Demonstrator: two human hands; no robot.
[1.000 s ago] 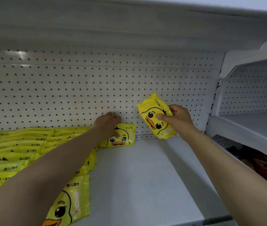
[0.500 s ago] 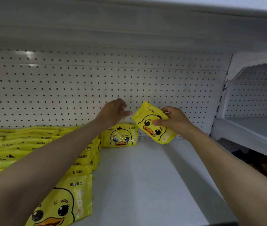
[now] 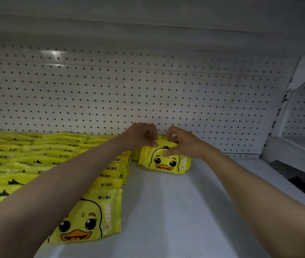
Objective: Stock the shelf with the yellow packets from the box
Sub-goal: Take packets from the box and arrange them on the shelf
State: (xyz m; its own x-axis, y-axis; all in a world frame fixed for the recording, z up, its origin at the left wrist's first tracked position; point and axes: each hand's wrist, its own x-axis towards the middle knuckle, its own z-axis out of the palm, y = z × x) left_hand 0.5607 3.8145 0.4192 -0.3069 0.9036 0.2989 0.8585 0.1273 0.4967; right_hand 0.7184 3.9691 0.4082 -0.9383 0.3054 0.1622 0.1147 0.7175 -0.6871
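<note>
A yellow packet with a duck face (image 3: 166,161) stands on the white shelf (image 3: 176,211) close to the pegboard back wall. Both hands hold it by its top edge: my left hand (image 3: 140,135) pinches the left corner, my right hand (image 3: 183,142) grips the right part with the thumb on the front. Another packet seems to stand behind it, mostly hidden. Rows of yellow packets (image 3: 42,157) fill the shelf's left side, and one row (image 3: 95,211) runs toward the front edge. The box is out of view.
The pegboard back wall (image 3: 148,94) rises right behind the packets, and an upper shelf (image 3: 148,19) hangs overhead. A neighbouring white shelf unit (image 3: 300,146) adjoins on the right, with dark goods below it. Bare shelf surface lies to the right of the held packet.
My right hand brought the tilted packet down and left until it stands upright on the shelf. My left hand moved from above the earlier packet onto this packet's top edge.
</note>
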